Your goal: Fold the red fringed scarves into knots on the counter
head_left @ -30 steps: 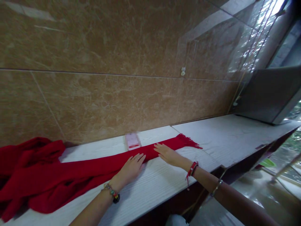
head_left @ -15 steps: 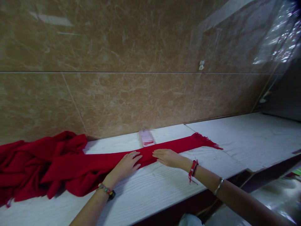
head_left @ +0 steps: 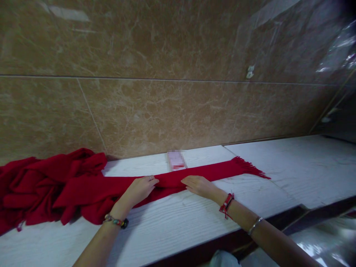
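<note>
A red scarf (head_left: 170, 181) lies along the white board surface, folded into a long narrow strip with its fringe spread at the right end. My left hand (head_left: 141, 190) has its fingers bent together on the strip, pinching the cloth near the middle. To the right of it, my right hand (head_left: 200, 186) rests on the strip with its fingers stretched out flat. Left of both hands, the strip runs into a crumpled heap of the same red cloth (head_left: 52, 189).
A small pinkish packet (head_left: 175, 160), partly blurred out, lies behind the strip. Brown marbled tiles (head_left: 167, 111) form the wall behind the white surface (head_left: 172, 222). Past the dark front edge, shiny clear plastic (head_left: 325, 241) shows at lower right.
My left hand has slid a little left along the strip, and its fingers have drawn together. My right hand stays at about the same spot on the cloth. The view has shifted slightly.
</note>
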Tool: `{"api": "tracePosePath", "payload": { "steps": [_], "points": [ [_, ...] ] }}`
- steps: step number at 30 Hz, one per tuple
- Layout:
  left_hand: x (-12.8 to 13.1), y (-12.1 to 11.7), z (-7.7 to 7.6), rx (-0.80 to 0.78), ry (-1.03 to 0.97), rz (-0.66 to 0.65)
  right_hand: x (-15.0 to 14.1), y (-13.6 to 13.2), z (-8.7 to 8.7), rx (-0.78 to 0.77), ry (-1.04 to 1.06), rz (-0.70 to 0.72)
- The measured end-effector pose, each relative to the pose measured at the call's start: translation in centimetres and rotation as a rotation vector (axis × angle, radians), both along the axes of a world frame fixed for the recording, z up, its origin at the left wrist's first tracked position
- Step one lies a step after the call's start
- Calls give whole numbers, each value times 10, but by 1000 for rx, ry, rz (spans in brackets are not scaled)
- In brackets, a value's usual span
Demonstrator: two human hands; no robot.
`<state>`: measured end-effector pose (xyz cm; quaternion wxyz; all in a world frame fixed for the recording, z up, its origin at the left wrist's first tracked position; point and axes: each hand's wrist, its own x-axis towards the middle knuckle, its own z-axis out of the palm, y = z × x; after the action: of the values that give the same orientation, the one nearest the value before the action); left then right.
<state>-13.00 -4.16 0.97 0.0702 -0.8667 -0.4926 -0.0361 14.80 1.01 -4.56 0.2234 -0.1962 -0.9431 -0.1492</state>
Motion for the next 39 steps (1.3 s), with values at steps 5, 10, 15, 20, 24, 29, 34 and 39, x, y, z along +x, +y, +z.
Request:
{"api": "tracePosePath", "payload": {
  "steps": [5,10,15,20,24,29,34,39],
  "points": [
    [0,-7,7,89,40,-24,4,0,1,1,26,-29],
    [9,-17,8,9,143,-33,9,-2,1,-15,-11,-17],
    [14,-18,4,-66,167,11,8,-3,1,-42,-93,-18],
    [10,-17,1,-67,165,20,9,-2,2,-43,-87,-28],
    [9,-15,2,2,179,4,10,-2,6,10,-74,-52],
    [11,-15,-1,37,209,-72,10,-2,5,5,-100,-51],
    [12,-18,-3,-23,212,-64,11,-2,1,-100,-121,-49],
    [10,-21,2,-78,133,-18,10,-5,2,-254,-54,-58]
  ]
}}
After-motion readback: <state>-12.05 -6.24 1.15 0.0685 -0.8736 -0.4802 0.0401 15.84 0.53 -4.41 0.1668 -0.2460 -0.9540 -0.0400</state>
